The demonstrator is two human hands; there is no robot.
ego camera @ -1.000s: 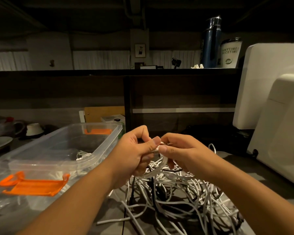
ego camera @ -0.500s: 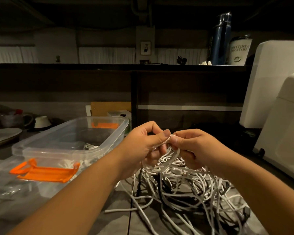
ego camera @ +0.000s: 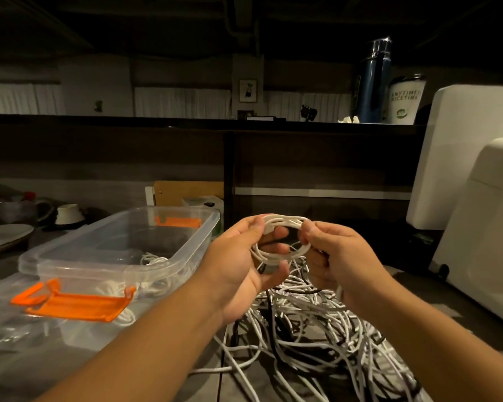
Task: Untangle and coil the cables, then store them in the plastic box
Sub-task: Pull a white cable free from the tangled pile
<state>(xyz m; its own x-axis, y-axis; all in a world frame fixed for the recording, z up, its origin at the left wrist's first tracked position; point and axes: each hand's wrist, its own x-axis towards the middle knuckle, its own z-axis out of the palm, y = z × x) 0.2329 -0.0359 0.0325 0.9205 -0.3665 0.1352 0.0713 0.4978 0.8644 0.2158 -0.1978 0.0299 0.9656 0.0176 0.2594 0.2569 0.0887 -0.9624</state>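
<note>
A small white cable coil [ego camera: 285, 255] hangs in the air between both hands, above the table. My left hand [ego camera: 244, 265] grips its left side with thumb on top. My right hand [ego camera: 336, 262] pinches its right side. Below them lies a big tangle of white and dark cables [ego camera: 311, 332] on the table. The clear plastic box [ego camera: 79, 250] with orange latches stands to the left, lid off, with a few white cables [ego camera: 154, 261] inside.
White appliances [ego camera: 476, 198] stand close on the right. Plates, a cup and a mug [ego camera: 21, 210] sit at the far left. A dark shelf wall [ego camera: 302, 158] rises behind, with a blue bottle [ego camera: 372, 79] on top. A clear plastic sheet [ego camera: 9, 329] lies front left.
The hands have spread apart and lifted slightly, and the cable between them now shows as a round coil. The view shifted a little rightward.
</note>
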